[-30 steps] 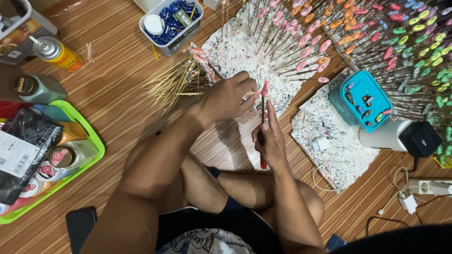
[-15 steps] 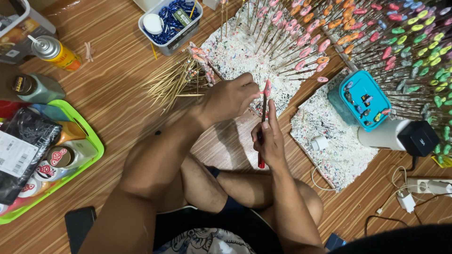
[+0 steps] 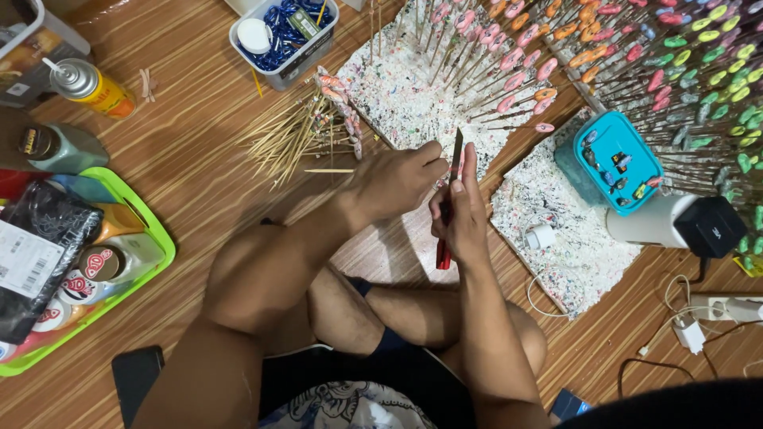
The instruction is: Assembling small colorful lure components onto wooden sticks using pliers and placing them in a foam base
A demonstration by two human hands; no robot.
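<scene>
Knife point(image 3: 450, 199) gripped upright in right hand point(image 3: 461, 218), blade far, so left hand point(image 3: 397, 181) pinches something unclear at it.

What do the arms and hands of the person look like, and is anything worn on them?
Both arms are bare from the upper arm down: no sleeves, gloves or watch can be seen. The left hand and the right hand show no rings or bracelets, as far as the head view lets me tell. The fingers are uncovered, and no markings or bandages are visible on either forearm.
</scene>
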